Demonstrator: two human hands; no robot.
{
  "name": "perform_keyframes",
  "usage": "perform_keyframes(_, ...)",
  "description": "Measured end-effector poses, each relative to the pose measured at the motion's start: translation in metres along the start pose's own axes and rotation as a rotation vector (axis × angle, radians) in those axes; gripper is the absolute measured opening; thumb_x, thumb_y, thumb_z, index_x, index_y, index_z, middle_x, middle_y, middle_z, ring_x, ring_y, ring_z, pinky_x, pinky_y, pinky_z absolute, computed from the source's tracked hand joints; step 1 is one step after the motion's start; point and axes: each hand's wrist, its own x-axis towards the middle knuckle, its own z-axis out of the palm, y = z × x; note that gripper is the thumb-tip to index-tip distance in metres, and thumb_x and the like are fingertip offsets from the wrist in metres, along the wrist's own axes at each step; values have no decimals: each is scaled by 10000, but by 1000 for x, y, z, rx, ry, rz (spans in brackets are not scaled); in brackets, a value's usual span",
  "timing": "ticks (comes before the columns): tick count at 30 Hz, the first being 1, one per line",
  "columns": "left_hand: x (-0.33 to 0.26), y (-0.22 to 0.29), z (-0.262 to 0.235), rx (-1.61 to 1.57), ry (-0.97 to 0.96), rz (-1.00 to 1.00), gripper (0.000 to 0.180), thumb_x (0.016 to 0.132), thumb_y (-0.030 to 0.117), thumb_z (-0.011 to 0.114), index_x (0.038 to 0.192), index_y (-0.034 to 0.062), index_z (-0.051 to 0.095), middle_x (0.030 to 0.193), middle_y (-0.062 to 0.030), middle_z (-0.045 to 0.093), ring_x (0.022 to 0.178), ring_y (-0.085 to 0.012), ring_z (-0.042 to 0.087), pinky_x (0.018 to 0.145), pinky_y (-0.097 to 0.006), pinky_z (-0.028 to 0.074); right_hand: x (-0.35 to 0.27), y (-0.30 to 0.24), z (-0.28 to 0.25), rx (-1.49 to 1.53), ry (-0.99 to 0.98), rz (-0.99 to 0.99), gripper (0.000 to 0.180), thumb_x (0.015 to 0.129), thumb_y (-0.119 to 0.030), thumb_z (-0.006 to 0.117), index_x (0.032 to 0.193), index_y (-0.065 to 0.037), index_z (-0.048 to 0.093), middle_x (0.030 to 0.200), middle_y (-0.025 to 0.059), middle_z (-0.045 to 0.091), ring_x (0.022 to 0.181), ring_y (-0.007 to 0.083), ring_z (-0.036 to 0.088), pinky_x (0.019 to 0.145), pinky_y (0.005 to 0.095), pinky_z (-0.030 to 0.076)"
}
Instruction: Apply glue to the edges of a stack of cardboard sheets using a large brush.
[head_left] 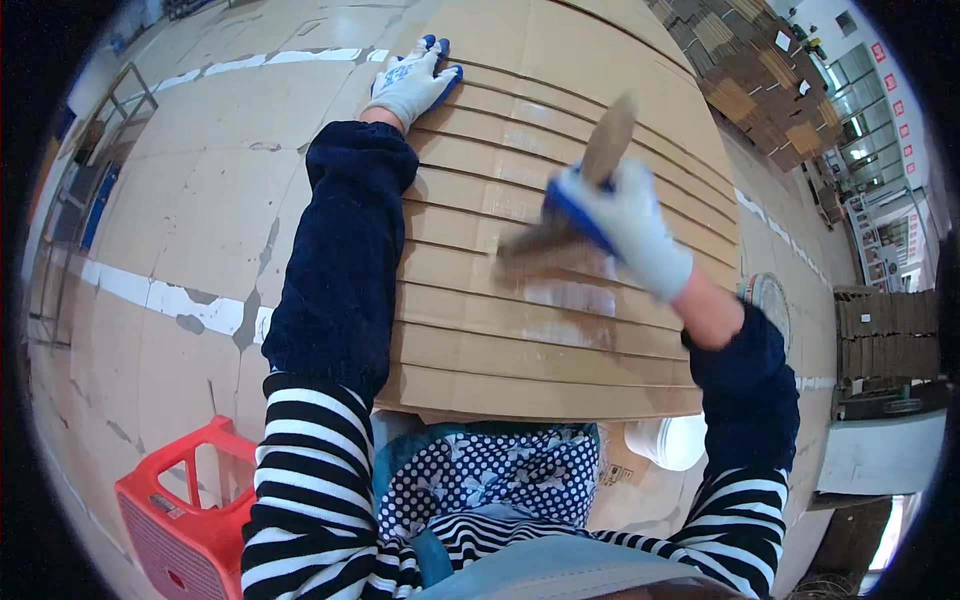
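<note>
Your right hand (632,222) grips a blurred brown brush-like tool (609,142) above the overlapping cardboard sheets (460,345) — farther forward, your left hand (408,88) lies spread, unclenched, on their left edge — and well beyond your right stand cardboard stacks (765,80).

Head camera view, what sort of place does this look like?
Probably a carton workshop or packaging warehouse: overlapping cardboard sheets fill the middle, tall cardboard stacks stand at the upper right, and worn white floor lines show on both sides.

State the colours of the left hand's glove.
The glove on the left hand is white with blue fingertips, clearest in the head view.
</note>
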Motion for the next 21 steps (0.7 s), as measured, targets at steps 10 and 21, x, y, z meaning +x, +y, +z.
perform_keyframes(10,8,-23,15,-36,25,95,580,852,476,413,1327,146,374,1398,-116,307,1262,-353,299,1044,-402,229,46,19,2,-146,222,14,292,810,-293,590,761,-5,615,687,159,601,666,226,598,596,346,447)
perform_keyframes(21,11,3,6,-92,-18,99,546,862,446,438,1323,159,381,1383,-142,322,1262,-320,312,1032,-370,259,67,157,-148,403,508,34,190,799,-193,629,789,-4,616,725,43,625,604,112,559,563,253,457)
